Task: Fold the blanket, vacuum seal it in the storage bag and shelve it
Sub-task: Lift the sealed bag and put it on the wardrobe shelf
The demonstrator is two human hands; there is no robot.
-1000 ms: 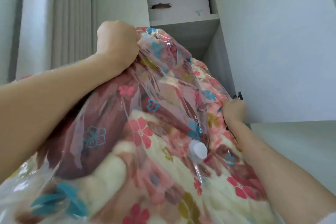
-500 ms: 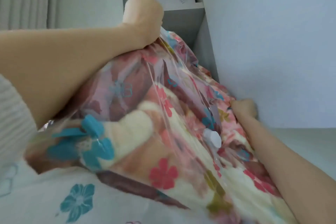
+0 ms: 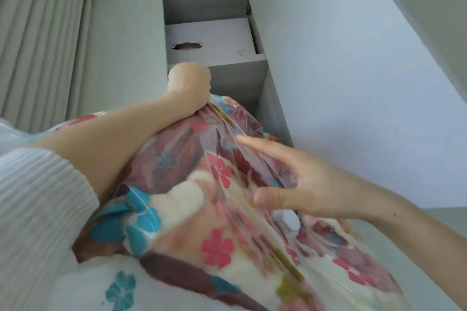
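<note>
Since a moment ago my right hand (image 3: 313,184) has let go and spreads open over the storage bag (image 3: 227,209). Above it, my left hand (image 3: 190,83) bunches the bag's top, lifting the sealed blanket (image 3: 217,247) toward the shelf (image 3: 237,76) ahead.

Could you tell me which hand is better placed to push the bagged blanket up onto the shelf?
Left. The left hand grips the storage bag at its top, beside the shelf; the right hand is open.
</note>
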